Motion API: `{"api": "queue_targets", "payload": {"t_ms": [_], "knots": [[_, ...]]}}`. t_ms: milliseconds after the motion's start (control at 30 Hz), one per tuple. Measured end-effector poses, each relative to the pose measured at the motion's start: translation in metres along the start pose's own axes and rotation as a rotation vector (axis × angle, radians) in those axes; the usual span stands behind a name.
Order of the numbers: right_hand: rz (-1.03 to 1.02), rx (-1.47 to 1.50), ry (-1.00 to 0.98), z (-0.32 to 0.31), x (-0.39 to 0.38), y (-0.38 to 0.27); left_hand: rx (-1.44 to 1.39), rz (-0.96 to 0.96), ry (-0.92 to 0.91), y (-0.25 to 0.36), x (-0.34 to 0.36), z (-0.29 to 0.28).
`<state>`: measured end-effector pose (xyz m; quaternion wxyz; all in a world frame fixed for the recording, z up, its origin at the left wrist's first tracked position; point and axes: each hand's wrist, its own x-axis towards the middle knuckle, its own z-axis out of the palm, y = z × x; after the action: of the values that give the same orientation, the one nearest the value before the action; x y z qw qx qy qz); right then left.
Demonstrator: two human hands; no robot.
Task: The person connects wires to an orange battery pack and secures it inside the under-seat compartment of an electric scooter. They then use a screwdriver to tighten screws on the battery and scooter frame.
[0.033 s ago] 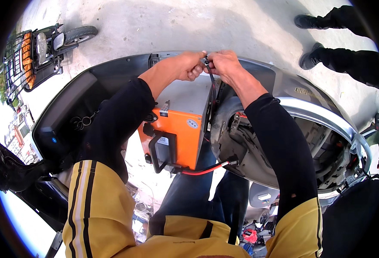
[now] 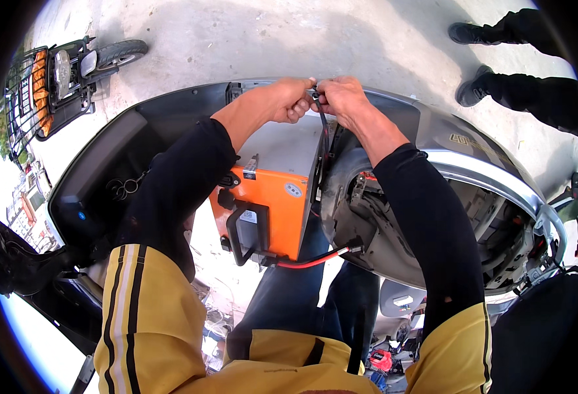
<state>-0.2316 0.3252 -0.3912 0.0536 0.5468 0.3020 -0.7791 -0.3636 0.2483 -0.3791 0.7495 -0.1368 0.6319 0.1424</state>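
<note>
Above the far edge of an orange box-shaped battery (image 2: 279,213) with a grey top, my two hands meet at fingertip height. My right hand (image 2: 342,98) is closed in a pinch on a thin black cable (image 2: 323,125), which hangs down along the battery's right side. Facing it, my left hand (image 2: 289,100) has its fingers curled in and closed at the same cable's upper end. The exact tip between the fingers is too small to make out. A black handle (image 2: 236,236) sticks out from the battery's near face, and a red cable (image 2: 312,261) runs from its lower edge to the right.
The battery sits in the opened grey body of a scooter (image 2: 427,157), with a dark storage hollow (image 2: 105,164) on the left holding keys (image 2: 126,188). A parked motorbike (image 2: 72,79) stands far left. Another person's legs (image 2: 518,92) are at the far right.
</note>
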Motion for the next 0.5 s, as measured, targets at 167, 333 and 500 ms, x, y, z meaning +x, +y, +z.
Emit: {"api": "queue_targets", "payload": {"t_ms": [167,333,500], "knots": [[0.004,-0.064,-0.016,0.001,-0.003,-0.004,-0.059,-0.048,-0.087,0.000,0.014,-0.009],[-0.032,-0.020,0.022,0.002,0.001,0.002,-0.177,-0.024,-0.061,0.004,0.011,-0.002],[-0.032,0.023,0.044,0.001,-0.002,0.000,-0.227,0.073,-0.166,0.001,0.014,-0.006]]}}
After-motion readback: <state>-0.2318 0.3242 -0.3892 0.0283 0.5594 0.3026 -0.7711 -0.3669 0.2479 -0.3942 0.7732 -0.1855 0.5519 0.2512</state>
